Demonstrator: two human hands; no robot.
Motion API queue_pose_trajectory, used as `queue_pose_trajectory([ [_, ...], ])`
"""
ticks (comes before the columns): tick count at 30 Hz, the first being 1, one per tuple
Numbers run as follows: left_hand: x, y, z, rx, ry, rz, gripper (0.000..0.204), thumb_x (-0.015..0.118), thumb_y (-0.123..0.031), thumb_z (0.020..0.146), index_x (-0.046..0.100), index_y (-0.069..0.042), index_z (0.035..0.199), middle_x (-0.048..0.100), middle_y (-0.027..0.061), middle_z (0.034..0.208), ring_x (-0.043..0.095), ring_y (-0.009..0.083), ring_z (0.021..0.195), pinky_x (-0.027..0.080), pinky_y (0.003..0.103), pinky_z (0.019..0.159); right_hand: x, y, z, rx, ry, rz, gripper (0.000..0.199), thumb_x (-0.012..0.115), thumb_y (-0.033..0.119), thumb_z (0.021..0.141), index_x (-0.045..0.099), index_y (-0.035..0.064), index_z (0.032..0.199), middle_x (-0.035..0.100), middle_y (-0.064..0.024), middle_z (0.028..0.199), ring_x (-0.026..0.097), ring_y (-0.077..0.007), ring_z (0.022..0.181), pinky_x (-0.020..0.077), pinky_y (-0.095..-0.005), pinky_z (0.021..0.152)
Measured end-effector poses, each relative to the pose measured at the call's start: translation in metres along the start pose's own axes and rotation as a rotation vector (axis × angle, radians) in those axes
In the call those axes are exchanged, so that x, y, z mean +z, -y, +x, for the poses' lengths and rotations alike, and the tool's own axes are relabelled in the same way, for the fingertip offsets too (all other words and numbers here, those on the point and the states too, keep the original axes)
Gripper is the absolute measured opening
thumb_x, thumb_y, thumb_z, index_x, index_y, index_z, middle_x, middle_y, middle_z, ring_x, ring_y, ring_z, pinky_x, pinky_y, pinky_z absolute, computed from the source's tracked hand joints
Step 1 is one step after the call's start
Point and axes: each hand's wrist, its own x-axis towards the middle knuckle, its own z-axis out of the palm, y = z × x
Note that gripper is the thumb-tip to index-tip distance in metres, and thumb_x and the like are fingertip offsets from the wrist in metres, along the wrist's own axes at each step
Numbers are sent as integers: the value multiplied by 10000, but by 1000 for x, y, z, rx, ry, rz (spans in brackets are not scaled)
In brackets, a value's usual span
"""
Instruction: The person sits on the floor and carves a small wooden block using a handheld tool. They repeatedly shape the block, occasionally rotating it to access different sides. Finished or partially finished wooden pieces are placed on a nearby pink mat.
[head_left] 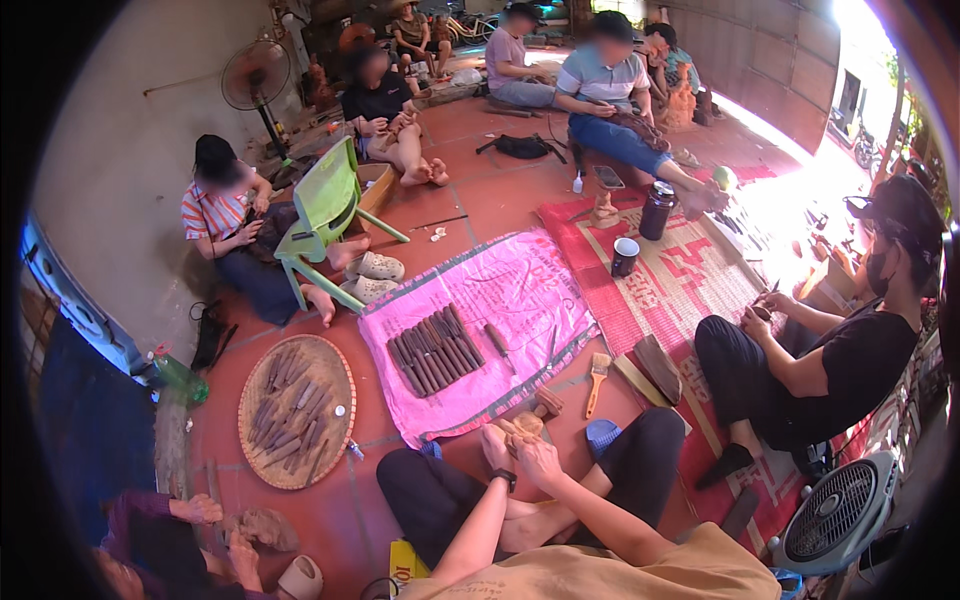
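1. Overhead, head view only: both hands meet low in the middle of the frame, above the person's crossed legs in black trousers.
2. Left hand (pixel 497 447), with a dark wristband, is wrapped around a small wooden carving (pixel 522 428); fingers closed on it.
3. Right hand (pixel 540 458) presses against the same carving from the other side, fingers curled; whether it also holds a tool, cannot tell.
4. Just beyond the grip: a pink sheet (pixel 490 300) on the tiled floor, with a row of dark-handled chisels (pixel 436 350) laid side by side.
5. Right of the grip and near it: a paintbrush (pixel 597 375), a small wooden block (pixel 548 401), a blue slipper (pixel 602 436).
6. Left of the grip, well apart: a round woven tray (pixel 332 365) holding more tools.
7. Further right: a red patterned mat (pixel 690 270), a seated person in black (pixel 850 350), a floor fan (pixel 840 512).
8. Far side: several other people sit working; a green plastic chair (pixel 325 205) is tipped over.
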Motion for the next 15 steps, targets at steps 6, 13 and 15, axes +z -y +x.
queue_pose_trajectory([
  [6,-4,6,6,-146,97,-174,674,315,-529,976,367,35,1343,453,180,1300,457,256,1182,354,347,1004,4,6,-4,-87,-80,37,162,525,127,843,600,49,965,661,-129,945,657,-279,897,535,-388,695],
  [13,2,-16,-2,-140,99,-168,696,308,-586,958,369,-4,1334,453,125,1261,475,210,1126,391,338,962,2,4,2,-3,45,-9,146,525,116,838,590,47,949,657,-132,936,650,-291,894,530,-400,702],
  [15,-4,-5,5,-123,82,-190,679,304,-590,957,397,-11,1298,467,119,1228,486,206,1104,398,338,952,9,9,0,-103,-87,27,125,523,113,837,593,47,918,656,-140,921,650,-298,878,527,-410,684],
])
